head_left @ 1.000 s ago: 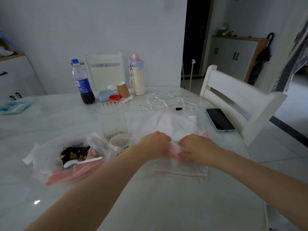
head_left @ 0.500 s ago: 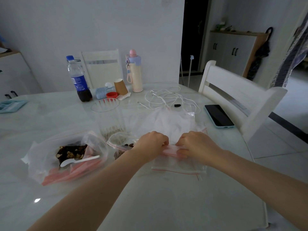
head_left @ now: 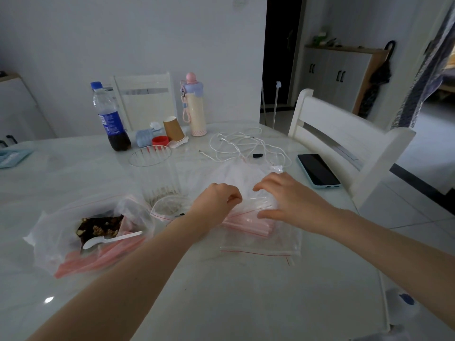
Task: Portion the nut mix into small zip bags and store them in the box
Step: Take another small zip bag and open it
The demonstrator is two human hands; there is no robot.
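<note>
Nut mix of dark fruit and pale nuts point(head_left: 99, 227) sits in a big clear plastic bag with a pink zip strip point(head_left: 73, 239) toward the table's left edge, a white plastic spoon point(head_left: 110, 240) lying in it; not being touched now. Left hand point(head_left: 216, 200) has fingers curled, pinching what looks like the top edge of one small clear zip bag off the stack of small clear zip bags with pink strips point(head_left: 248, 223), near the middle of the white marble-look table point(head_left: 221, 299). Right hand point(head_left: 283, 200) is spread, fingers fairly straight, resting on the stack's clear outer pack; holds nothing as far as I can tell. Step, as I judge it: pulling a fresh small bag free, before any scooping into it. Next move calls for separating a single bag cleanly, opening its zip, then going to the spoon. One small clear bag with nuts point(head_left: 170, 209) lies just left of the left hand, in front of the tall clear ribbed plastic box point(head_left: 155, 175), which looks empty. Versus half a second ago: right hand was closed on the pink strips with the left; now it has lifted and opened, left keeps the pinch. Beyond: white cables point(head_left: 243, 146), dark phone in a blue case point(head_left: 318, 171) near the right edge.
</note>
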